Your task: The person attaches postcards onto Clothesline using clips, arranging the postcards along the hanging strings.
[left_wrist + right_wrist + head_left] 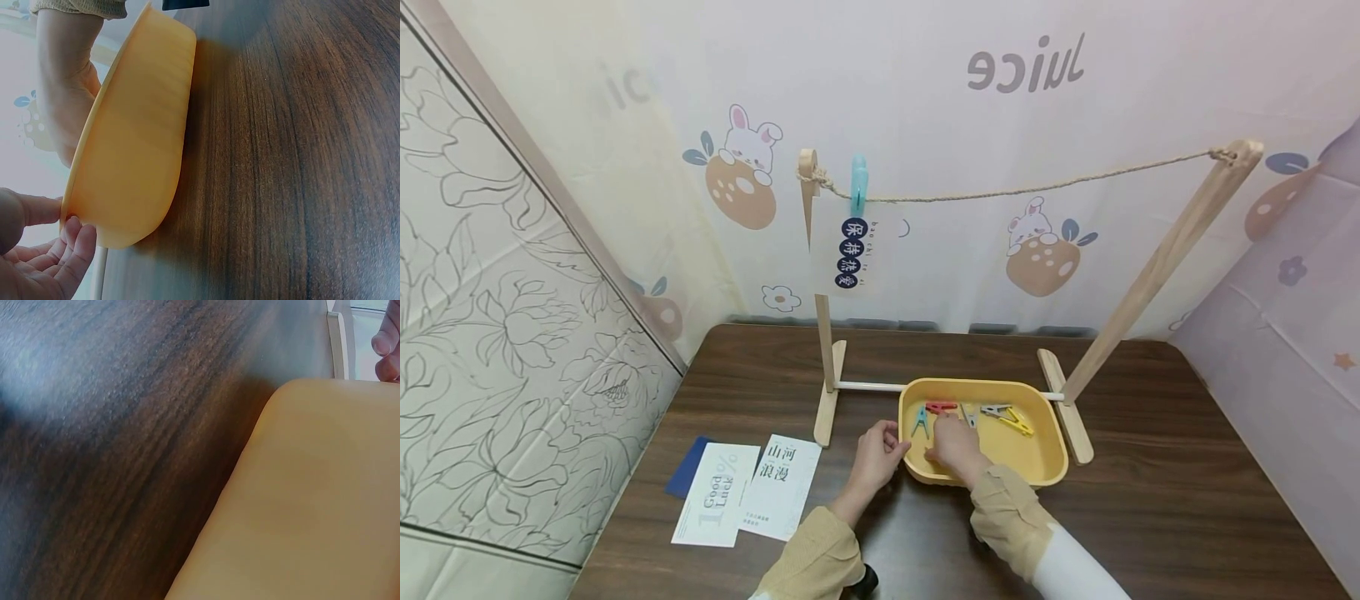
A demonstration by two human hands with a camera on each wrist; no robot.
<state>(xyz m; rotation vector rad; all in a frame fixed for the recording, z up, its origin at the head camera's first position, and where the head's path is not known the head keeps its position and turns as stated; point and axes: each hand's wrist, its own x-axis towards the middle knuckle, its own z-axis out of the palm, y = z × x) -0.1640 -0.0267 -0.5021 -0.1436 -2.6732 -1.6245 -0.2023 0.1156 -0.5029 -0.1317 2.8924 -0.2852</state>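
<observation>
A yellow plastic basin [1037, 467] stands on the table, with several clothes pegs inside: a blue peg [921, 421], a red peg [942, 407], a yellow peg [1017, 422] and grey ones. My left hand [877, 457] pinches the basin's left rim; in the left wrist view the thumb [42, 210] lies at the edge, other fingers against the outer wall. Down inside the basin reaches my right hand [955, 443], near the red peg. Its fingertips are mostly hidden, so I cannot tell what they hold. The right wrist view shows mainly the basin's outer wall [312, 487].
Behind the basin stands a wooden rack [1150, 287] with a twine line [1037, 187]. A light blue peg [859, 185] holds a white card [835, 267] on it. At the left lie two white cards, a Good Luck card [718, 492] and another [782, 483], beside a dark blue card [688, 471].
</observation>
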